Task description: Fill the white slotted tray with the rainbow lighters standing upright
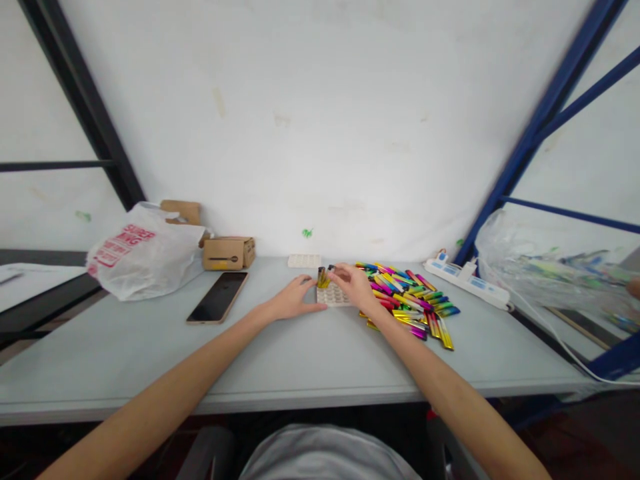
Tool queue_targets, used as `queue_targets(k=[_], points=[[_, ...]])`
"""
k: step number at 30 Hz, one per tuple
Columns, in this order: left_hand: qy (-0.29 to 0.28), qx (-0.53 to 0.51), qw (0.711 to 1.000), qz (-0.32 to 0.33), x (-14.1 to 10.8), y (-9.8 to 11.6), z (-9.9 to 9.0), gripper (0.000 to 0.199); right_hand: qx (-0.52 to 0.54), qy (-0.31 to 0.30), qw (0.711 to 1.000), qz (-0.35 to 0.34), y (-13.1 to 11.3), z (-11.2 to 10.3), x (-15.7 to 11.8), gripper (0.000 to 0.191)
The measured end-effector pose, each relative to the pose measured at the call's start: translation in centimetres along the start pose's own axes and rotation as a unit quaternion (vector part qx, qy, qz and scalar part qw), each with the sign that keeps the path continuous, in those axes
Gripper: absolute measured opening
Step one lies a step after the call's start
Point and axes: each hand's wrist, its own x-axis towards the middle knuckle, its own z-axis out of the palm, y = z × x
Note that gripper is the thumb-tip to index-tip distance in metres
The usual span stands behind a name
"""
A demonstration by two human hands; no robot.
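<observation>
A pale lighter tray (333, 295) with rows of holes lies on the table in front of me. My left hand (295, 298) holds its left side, thumb along the near edge and fingers toward the far corner. A shiny gold lighter (321, 277) with a dark top stands upright in the tray's far left part. Just right of it, my right hand (351, 283) pinches another lighter (331, 269) by its dark top, over the tray. My fingers partly cover this one. To the right lies a loose pile of shiny lighters (407, 300) in many colours.
A second pale tray (304, 261) lies near the wall. Leftward are a phone (219, 298), a small cardboard box (229, 253) and a white plastic bag (147, 253). A power strip (467, 283) with a cable lies at right, by a blue metal frame (520, 153).
</observation>
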Motion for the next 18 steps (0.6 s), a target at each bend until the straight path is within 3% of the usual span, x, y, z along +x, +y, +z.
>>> queue_targets(k=[6,10,15,18], points=[[0.006,0.002,1.0,0.008,0.0,-0.2,0.1,0.083,-0.173,-0.067,0.978,-0.093,-1.5,-0.1,0.0,0.018],[-0.001,0.009,1.0,0.008,0.0,-0.1,0.0,0.083,-0.254,-0.128,0.955,-0.081,-2.6,-0.4,0.3,0.02],[-0.007,0.019,1.0,0.002,0.0,0.1,-0.2,0.085,-0.383,-0.154,0.911,-0.011,-3.5,0.5,0.2,0.027],[-0.004,0.008,1.0,0.012,0.0,0.0,-0.4,0.081,-0.416,-0.168,0.894,-0.018,-3.5,0.8,0.2,0.025]])
